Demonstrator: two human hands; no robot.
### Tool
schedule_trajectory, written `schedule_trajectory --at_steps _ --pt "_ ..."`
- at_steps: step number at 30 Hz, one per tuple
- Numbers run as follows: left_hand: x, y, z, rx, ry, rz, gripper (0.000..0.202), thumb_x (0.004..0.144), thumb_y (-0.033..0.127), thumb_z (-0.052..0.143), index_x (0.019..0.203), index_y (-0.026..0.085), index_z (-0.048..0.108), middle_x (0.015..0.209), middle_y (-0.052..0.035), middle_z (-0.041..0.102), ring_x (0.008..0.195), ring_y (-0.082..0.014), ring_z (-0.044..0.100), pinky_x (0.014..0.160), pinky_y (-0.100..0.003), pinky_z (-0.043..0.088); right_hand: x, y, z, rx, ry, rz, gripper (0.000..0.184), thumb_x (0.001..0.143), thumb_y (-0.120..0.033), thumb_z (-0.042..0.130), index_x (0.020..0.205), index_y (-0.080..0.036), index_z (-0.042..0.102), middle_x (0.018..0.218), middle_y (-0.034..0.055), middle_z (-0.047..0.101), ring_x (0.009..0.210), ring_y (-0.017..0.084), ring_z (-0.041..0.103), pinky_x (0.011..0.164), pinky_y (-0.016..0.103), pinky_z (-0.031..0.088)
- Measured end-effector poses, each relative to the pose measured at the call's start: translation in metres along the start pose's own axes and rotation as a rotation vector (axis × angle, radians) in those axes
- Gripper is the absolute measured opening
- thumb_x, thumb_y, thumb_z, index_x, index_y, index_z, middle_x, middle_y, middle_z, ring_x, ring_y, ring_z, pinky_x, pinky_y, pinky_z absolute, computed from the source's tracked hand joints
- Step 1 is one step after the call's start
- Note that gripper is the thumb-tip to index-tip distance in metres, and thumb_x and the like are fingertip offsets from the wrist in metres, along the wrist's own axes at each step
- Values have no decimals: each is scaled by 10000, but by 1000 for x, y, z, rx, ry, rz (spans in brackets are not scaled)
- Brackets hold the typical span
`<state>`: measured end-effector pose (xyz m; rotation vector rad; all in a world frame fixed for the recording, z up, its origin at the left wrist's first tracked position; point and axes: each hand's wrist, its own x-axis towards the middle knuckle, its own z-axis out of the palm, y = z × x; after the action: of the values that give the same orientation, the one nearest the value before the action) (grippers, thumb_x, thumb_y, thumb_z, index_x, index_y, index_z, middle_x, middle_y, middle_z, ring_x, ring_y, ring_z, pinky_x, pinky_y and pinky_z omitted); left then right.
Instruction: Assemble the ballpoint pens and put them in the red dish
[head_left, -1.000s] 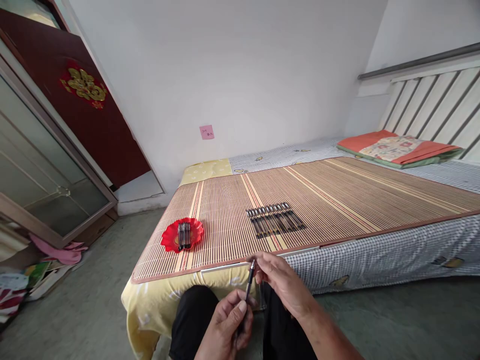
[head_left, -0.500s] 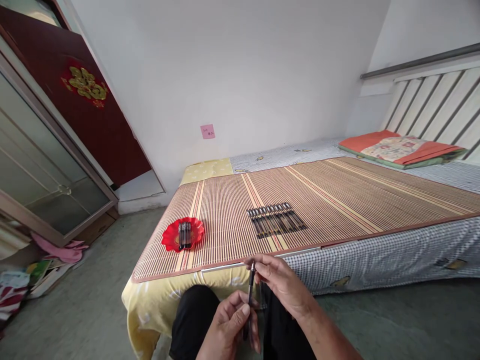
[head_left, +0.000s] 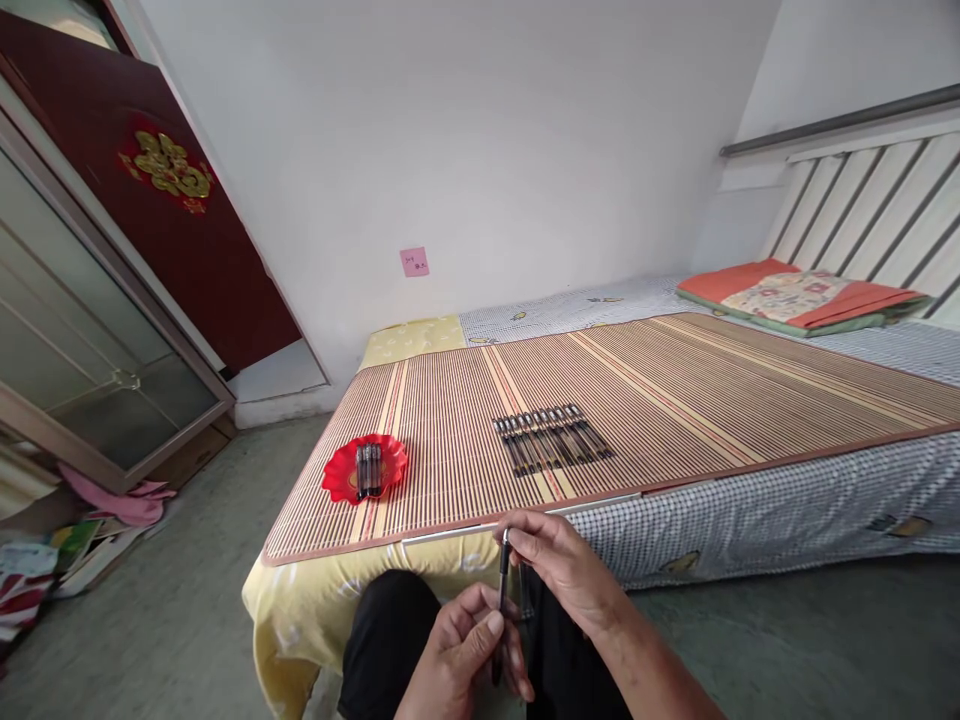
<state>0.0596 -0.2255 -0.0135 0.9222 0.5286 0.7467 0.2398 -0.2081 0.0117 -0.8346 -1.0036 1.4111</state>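
Note:
A dark pen [head_left: 502,590] stands nearly upright between both hands, low in the view over my knees. My left hand [head_left: 457,660] is closed round its lower half. My right hand [head_left: 562,570] pinches its top end with thumb and fingers. On the striped bamboo mat [head_left: 675,390] ahead lies a row of several dark pens [head_left: 551,438], side by side. A red flower-shaped dish [head_left: 364,468] at the mat's near left corner holds a few short dark pen parts [head_left: 368,470].
The mat covers a bed with a yellow sheet [head_left: 315,600] at the near corner and checked fabric [head_left: 787,510] to the right. A folded orange pillow [head_left: 795,295] lies far right. A glass door [head_left: 82,330] and clutter [head_left: 67,550] are on the floor to the left.
The pen has swung from a slight tilt to nearly upright. My left hand has slid a little right and down along it; my right hand keeps pinching the top.

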Motion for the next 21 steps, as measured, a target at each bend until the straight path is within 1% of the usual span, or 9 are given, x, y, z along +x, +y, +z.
schedule_trajectory --at_steps 2,4,6,9,11,13,17,21 --pt "0 -1 0 -8 -14 4 355 848 471 790 909 153 646 642 -17 709 516 -147 688 517 -209 493 1 2 0 15 1 -16 254 834 -433 803 884 -190 746 834 6 615 770 140 530 755 286 428" --pt "0 -2 0 -13 -25 6 343 851 458 792 896 154 640 668 -30 733 547 -160 715 531 -211 504 2 2 0 33 -5 -31 238 814 -407 826 853 -196 725 806 -10 584 763 134 513 740 275 421" --pt "0 -3 0 -15 -25 8 334 854 447 791 882 155 632 670 -34 739 555 -164 723 530 -207 502 2 0 1 36 -13 -22 252 828 -433 809 897 -203 733 852 2 611 789 142 523 748 278 421" --pt "0 -3 0 -14 -21 1 340 851 448 792 872 156 619 646 -30 729 545 -162 717 521 -205 493 -1 -2 3 22 -23 19 314 866 -492 756 992 -205 762 968 47 675 867 174 564 815 311 431" --pt "0 -3 0 -11 -19 -7 357 842 462 797 870 159 610 645 -29 728 547 -165 718 521 -207 493 -2 -2 2 6 -7 20 313 853 -488 770 976 -200 775 973 55 691 893 186 575 849 325 427" --pt "0 -4 -1 3 -9 -7 377 829 479 803 856 165 596 650 -32 732 553 -173 723 517 -210 489 -2 -1 2 -9 10 3 294 832 -473 795 932 -197 776 925 42 681 871 178 563 834 316 416" --pt "1 -6 -4 104 57 19 417 801 498 822 805 178 555 644 -48 743 550 -177 714 522 -217 485 1 5 1 -34 7 -30 266 831 -443 804 821 -187 731 781 -11 574 764 141 483 747 285 378" --pt "1 -10 -5 191 182 59 467 728 505 873 756 184 536 599 -37 719 522 -163 677 526 -226 488 3 9 3 -40 29 -31 289 815 -438 813 766 -182 687 724 -32 515 717 129 436 704 274 356"
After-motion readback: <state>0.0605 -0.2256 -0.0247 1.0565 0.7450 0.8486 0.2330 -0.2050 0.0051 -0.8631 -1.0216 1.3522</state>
